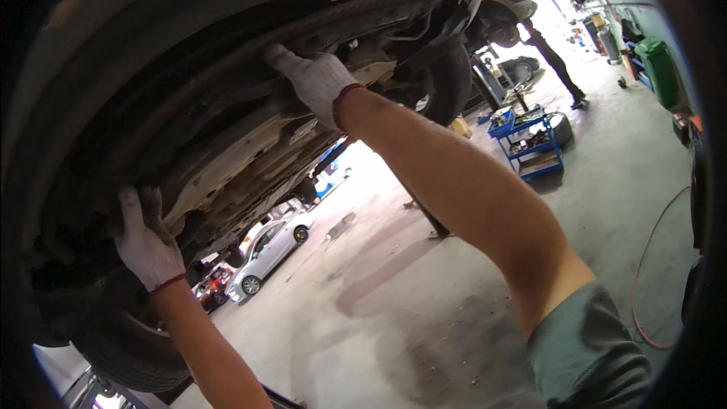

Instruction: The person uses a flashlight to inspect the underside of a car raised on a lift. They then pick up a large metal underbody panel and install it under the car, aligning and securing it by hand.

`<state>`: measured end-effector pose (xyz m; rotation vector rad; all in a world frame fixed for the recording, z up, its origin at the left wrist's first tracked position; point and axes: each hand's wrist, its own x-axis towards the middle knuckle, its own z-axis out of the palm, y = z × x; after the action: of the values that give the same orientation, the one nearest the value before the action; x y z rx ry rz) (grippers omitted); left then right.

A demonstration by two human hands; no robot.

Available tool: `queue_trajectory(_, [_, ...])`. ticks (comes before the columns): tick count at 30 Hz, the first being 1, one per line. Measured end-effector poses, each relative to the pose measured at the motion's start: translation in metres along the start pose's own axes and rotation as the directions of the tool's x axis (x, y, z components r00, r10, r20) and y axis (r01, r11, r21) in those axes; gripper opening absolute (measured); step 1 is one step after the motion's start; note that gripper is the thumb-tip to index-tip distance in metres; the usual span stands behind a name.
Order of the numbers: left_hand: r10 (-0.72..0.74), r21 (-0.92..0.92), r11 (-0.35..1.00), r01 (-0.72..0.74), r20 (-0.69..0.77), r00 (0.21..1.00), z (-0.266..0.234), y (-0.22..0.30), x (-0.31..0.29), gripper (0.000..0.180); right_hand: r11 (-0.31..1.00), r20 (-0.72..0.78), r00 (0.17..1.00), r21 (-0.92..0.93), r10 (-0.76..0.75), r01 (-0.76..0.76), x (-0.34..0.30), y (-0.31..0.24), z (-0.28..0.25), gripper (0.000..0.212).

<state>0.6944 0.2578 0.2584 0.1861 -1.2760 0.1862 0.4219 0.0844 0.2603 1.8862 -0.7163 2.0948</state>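
Overhead is the dark underside of a raised car (250, 159), its bumper edge (227, 7) curving across the top. My left hand (149, 246), in a white knit glove with a red cuff, reaches up to the dark underbody at the left. Its visible fingers stretch upward and lie apart. My right hand (318, 85), gloved alike, is up against the underbody nearer the middle, one finger stretched toward the upper left. Its other fingers are partly hidden, and I see no tool in either hand. What exactly the fingertips touch is lost in shadow.
Tires (447, 83) of the raised car hang at both sides. A blue tool cart (526, 144) stands at the right, near a person (556, 60) beside another raised car. Farther off are a silver car (273, 250), a green bin (657, 72) and a hose (640, 288) on the floor.
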Motion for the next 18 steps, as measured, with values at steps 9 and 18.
queue_trajectory(9, [0.117,0.070,0.991,-0.115,-0.029,0.993,0.025,0.005,-0.024,0.066,0.871,0.075,0.989,0.485,-0.126,0.074,0.013,0.051,0.017,0.045])
queue_trajectory(18, [0.041,0.106,0.994,-0.021,-0.183,0.982,0.028,0.023,-0.025,0.070,0.483,0.366,0.861,0.717,0.352,-0.502,-0.010,-0.010,-0.032,0.068])
